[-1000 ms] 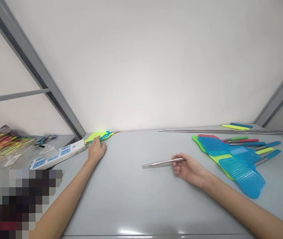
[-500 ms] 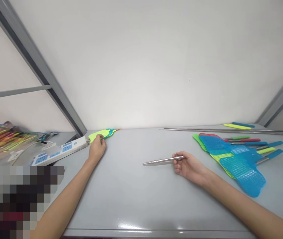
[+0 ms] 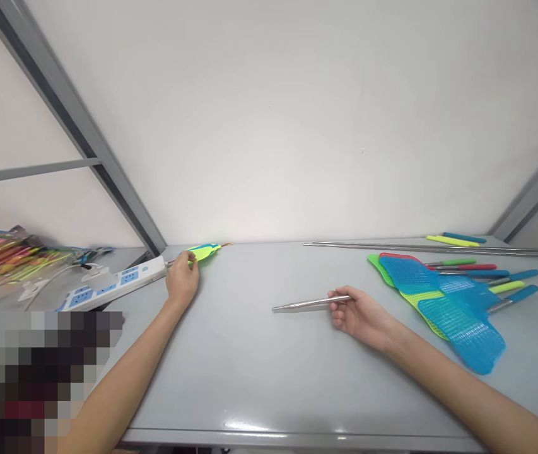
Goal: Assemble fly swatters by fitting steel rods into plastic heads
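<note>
At the back left of the table, my left hand (image 3: 183, 277) pinches the near end of a yellow-green fly swatter head (image 3: 205, 253). Some blue shows along that head's far edge, and a thin reddish tip points right. A slim metal telescopic rod (image 3: 304, 304) is held in the curled fingers of my right hand (image 3: 361, 317), above the table's middle, its thin end pointing left. To the right of that hand lie several fly swatters in an overlapping pile, with blue mesh heads (image 3: 460, 328) on top and coloured handles (image 3: 481, 267) towards the right.
Long thin metal rods (image 3: 391, 246) lie along the back wall, with yellow and blue handle sleeves (image 3: 455, 240) behind them. On the left are a white power strip (image 3: 127, 281) with a plugged-in cable and a heap of bagged colourful items (image 3: 8, 258). Grey metal posts frame both sides.
The yellow-green swatter head has tilted in my left hand and shows a narrower face, with less mesh visible. My right hand and the rod have hardly moved.
</note>
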Available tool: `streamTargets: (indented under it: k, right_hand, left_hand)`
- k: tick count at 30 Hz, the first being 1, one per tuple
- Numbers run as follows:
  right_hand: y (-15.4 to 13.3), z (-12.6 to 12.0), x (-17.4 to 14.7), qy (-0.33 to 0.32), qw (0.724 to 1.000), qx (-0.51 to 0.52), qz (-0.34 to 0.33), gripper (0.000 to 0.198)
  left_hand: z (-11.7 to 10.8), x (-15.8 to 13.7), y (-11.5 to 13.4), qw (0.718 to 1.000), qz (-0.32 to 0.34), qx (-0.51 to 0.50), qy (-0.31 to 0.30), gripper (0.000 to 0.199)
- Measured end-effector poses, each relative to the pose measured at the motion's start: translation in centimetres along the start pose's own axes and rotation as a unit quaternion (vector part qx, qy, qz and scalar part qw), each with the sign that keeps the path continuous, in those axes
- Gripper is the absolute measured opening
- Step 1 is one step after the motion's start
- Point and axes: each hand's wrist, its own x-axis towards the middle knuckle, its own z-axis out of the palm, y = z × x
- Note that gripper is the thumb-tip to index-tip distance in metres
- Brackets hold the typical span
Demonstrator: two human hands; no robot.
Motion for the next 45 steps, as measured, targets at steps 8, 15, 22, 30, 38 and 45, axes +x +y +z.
streamTargets:
  k: [8,15,22,30,38,45]
  right_hand:
    - [0.1,0.0,0.0,-0.004,1.0,-0.001,-0.001,0.013]
    - [0.1,-0.3,0.1,-0.009,1.0,0.002,0.001,0.013]
    - [0.1,-0.1,0.0,-0.001,1.0,0.003,0.001,0.012]
    - [0.0,-0.2,-0.1,-0.006,1.0,0.001,0.004,0.012]
    - [0.0,-0.2,-0.1,-0.002,1.0,0.001,0.006,0.011]
    - [0.0,-0.2,-0.1,-0.008,1.0,-0.002,0.001,0.011]
  left_hand:
    - [0.2,-0.1,0.7,0.999,0.033,0.008,-0.006,0.023]
    - [0.3,-0.1,0.7,0.999,0.026,0.03,-0.033,0.029]
    - [0.1,-0.3,0.9,0.994,0.015,0.058,-0.087,0.023]
    - [0.0,-0.1,0.7,0.993,0.008,0.07,-0.098,0.038]
    - [1.3,0.1,-1.1,0.981,-0.034,0.084,-0.17,0.056]
    - [0.9,0.5,-1.5,0.979,-0.027,0.079,-0.187,0.056]
